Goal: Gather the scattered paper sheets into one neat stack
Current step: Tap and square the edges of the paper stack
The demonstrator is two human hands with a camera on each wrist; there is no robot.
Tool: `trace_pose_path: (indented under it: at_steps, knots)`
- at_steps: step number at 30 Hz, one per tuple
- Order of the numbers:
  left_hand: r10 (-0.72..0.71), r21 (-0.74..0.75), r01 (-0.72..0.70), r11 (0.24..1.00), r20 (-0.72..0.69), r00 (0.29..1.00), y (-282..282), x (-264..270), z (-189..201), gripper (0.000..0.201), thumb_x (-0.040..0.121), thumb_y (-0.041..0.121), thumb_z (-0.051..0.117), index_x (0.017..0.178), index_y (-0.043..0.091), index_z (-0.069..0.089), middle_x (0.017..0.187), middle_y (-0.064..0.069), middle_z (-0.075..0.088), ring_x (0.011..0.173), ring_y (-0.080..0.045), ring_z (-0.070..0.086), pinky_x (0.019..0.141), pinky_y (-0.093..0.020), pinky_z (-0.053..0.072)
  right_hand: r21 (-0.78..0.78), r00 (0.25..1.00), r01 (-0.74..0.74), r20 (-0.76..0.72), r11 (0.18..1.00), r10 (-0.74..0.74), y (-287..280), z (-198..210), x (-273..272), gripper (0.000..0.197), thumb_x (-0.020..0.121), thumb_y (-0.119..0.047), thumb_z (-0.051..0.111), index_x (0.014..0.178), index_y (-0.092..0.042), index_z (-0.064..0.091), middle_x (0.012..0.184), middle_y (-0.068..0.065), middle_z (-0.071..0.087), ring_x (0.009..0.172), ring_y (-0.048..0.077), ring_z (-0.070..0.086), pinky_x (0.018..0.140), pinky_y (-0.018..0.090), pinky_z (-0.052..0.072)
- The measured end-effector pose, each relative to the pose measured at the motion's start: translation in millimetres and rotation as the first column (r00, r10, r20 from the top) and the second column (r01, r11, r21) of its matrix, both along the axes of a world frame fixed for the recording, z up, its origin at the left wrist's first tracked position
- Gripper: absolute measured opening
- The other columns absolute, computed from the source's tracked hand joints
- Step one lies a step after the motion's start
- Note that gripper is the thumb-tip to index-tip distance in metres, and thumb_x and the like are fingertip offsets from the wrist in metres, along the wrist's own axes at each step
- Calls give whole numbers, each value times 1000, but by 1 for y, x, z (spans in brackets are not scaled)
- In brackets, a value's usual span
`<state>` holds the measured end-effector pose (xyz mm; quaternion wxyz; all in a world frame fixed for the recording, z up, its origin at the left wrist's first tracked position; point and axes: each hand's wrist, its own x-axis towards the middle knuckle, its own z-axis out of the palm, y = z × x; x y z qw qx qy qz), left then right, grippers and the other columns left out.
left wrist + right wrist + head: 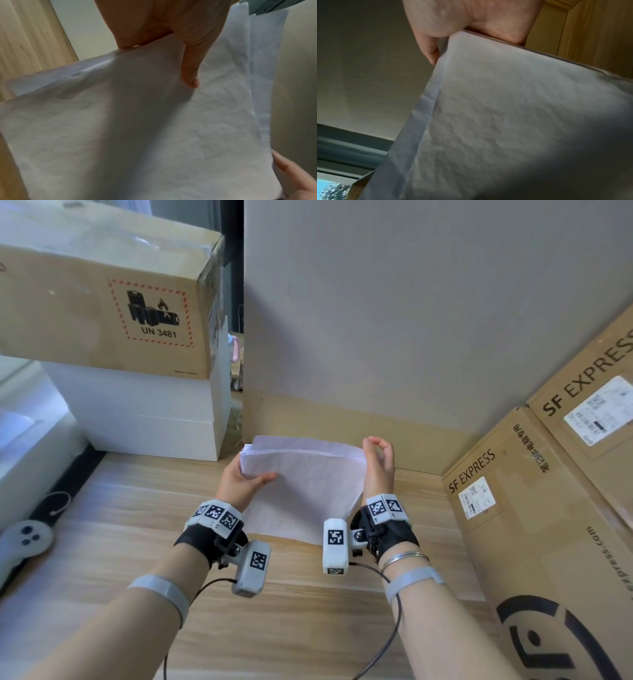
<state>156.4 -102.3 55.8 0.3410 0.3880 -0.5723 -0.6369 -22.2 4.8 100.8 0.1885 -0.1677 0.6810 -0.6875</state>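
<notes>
A stack of white, slightly crumpled paper sheets (308, 484) is held tilted up over the wooden table (308, 628), its lower edge near the tabletop. My left hand (253, 479) grips the stack's left edge, thumb (190, 70) flat on the front sheet and fingers hidden behind. My right hand (376, 453) is at the upper right corner, fingers curled, palm (488, 27) against the stack's edge and thumb (431, 54) beside it. The sheets (505, 121) fill both wrist views; a few back sheets (260, 67) stick out past the front one.
Brown SF Express boxes (534, 542) stand close on the right. A grey partition (411, 320) rises just behind the paper. A UN 3481 carton (102, 313) sits on white boxes (147, 412) at the back left. A grey controller (27, 537) lies at the left edge.
</notes>
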Motion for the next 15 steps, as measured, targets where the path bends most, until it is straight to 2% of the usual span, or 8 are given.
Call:
trace_pose_path:
  at_steps: [2,4,6,8,10,12,13,15]
  knots:
    - [6,30,-7,1000,24,1000,0,1,-6,42,73,-2,72,106,14,52,87,6,61,80,-10,58,72,-22,50,-6,1000,0,-14,1000,0,-1,-1,1,12,87,-18,58,89,-28,52,77,-3,56,68,7,51,60,13,42]
    - [-40,69,34,997,74,996,-1,4,-15,47,72,-3,73,110,13,51,91,1,62,85,-16,60,75,-26,51,-28,999,30,-29,999,-31,-2,-1,1,22,85,-12,59,89,-32,50,81,2,60,66,4,55,57,5,42]
    - [-82,142,61,988,144,986,0,5,-26,47,72,-1,73,115,7,53,97,-9,62,97,-30,60,80,-35,50,-52,998,65,-22,997,-66,-2,-1,2,23,85,-6,59,96,-24,50,80,0,59,59,-6,56,54,0,40]
    - [-68,189,29,981,203,977,5,5,-30,34,77,4,69,109,3,56,93,-11,61,97,-33,58,79,-36,46,-35,998,59,-11,998,-60,-1,-3,3,21,85,-9,60,101,-19,51,78,-5,57,64,-3,56,53,0,40]
    - [-39,185,7,983,172,984,10,4,-29,25,82,4,64,106,5,56,83,-8,60,91,-29,55,70,-30,45,-1,999,44,-32,999,-44,-1,-4,8,16,85,-17,62,98,-19,53,80,-7,58,71,4,54,55,2,42]
    - [3,184,-19,983,86,996,12,3,-25,23,84,0,61,104,9,54,79,-3,59,90,-27,53,66,-29,45,6,994,70,-79,998,-69,-1,-4,9,13,85,-22,64,93,-18,55,84,-6,60,73,3,54,63,10,43]
    - [19,178,-26,984,44,999,12,2,-23,25,83,-2,61,104,10,52,80,-1,59,91,-26,54,66,-29,46,-3,992,87,-94,996,-87,-1,-3,9,11,85,-22,64,90,-18,56,82,-6,60,68,-4,54,63,10,43]
    - [25,134,-24,991,-10,1000,10,2,-17,35,79,0,67,106,15,51,85,2,60,88,-25,56,67,-25,50,-13,991,104,-89,995,-104,-1,-3,8,9,86,-22,63,83,-19,55,70,-9,56,52,-10,50,52,6,38]
